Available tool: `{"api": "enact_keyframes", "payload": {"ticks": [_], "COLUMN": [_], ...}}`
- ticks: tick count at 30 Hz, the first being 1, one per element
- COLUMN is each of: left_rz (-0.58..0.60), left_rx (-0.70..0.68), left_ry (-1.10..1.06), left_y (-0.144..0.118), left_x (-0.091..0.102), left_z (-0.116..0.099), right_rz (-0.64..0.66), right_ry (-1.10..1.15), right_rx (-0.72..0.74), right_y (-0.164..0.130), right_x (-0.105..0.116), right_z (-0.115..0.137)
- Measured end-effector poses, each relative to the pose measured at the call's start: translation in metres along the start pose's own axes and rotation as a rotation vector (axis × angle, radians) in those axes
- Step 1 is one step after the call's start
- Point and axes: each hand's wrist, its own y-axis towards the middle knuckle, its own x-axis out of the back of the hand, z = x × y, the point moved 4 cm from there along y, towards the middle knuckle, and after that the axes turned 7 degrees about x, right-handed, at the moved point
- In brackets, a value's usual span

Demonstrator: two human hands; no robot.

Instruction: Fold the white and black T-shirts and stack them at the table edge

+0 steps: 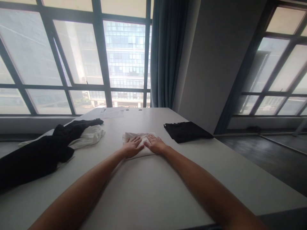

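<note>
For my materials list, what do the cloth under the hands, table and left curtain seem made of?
Cloth: probably matte cotton-like fabric, softly creased. Table: perhaps laminate, smooth with a faint sheen. Left curtain: likely matte, heavy fabric, hanging in vertical folds.

L arm (93, 182) & R arm (194, 172) stretched fwd, bare! L hand (130, 147), R hand (155, 145) palms-down, flat, thumbs (140, 148) v. close!

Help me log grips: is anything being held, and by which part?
Nothing looks held: the left hand and right hand rest flat on top of the folded white cloth, neither closed around it.
</note>
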Motion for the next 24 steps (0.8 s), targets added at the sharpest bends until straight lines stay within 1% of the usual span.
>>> {"api": "enact_keyframes", "payload": {"ticks": [1,2,4,5,6,8,9,10,11,13,14,17,19,22,24], "left_rz": [0.027,0.035,0.03,0.029,0.026,0.003,-0.016,-0.036,-0.053,-0.066,-0.063,-0.045,-0.021,-0.005,-0.058], "left_rx": [0.006,0.014,0.014,0.013,0.018,0.076,0.133,0.202,0.272,0.375,0.401,0.417,0.425,0.461,0.468], "left_ry": [-0.003,-0.005,-0.006,-0.005,-0.003,0.005,0.01,0.014,0.018,0.03,0.038,0.06,0.077,0.108,0.114], "left_y": [-0.001,-0.001,-0.002,-0.002,-0.003,-0.003,-0.003,-0.003,-0.004,-0.006,-0.007,-0.009,-0.011,-0.02,-0.028], "left_x": [-0.002,-0.002,-0.001,-0.001,0.0,0.002,0.004,0.006,0.008,0.011,0.013,0.016,0.018,0.021,0.022], "left_z": [-0.002,-0.003,-0.003,-0.003,-0.002,0.005,0.012,0.02,0.029,0.047,0.053,0.064,0.069,0.08,0.086], "right_rz": [-0.048,-0.127,-0.289,-0.319,-0.295,-0.134,-0.055,-0.005,0.012,-0.023,-0.045,-0.089,-0.112,-0.161,-0.209], "right_ry": [-0.018,-0.049,-0.117,-0.135,-0.134,-0.087,-0.06,-0.038,-0.024,-0.017,-0.016,-0.026,-0.057,-0.129,-0.174], "right_rx": [-0.004,0.009,0.078,0.113,0.13,0.099,0.065,0.035,0.012,-0.037,-0.075,-0.226,-0.298,-0.333,-0.336], "right_y": [-0.001,-0.002,-0.005,-0.006,-0.006,-0.003,-0.001,0.0,0.001,0.002,0.002,-0.002,-0.007,-0.012,-0.012], "right_x": [0.001,0.004,0.01,0.012,0.011,0.005,0.001,-0.001,-0.003,-0.003,-0.002,0.002,0.006,0.013,0.019], "right_z": [0.0,0.002,0.008,0.012,0.014,0.014,0.012,0.009,0.006,-0.002,-0.007,-0.023,-0.029,-0.031,-0.028]}}
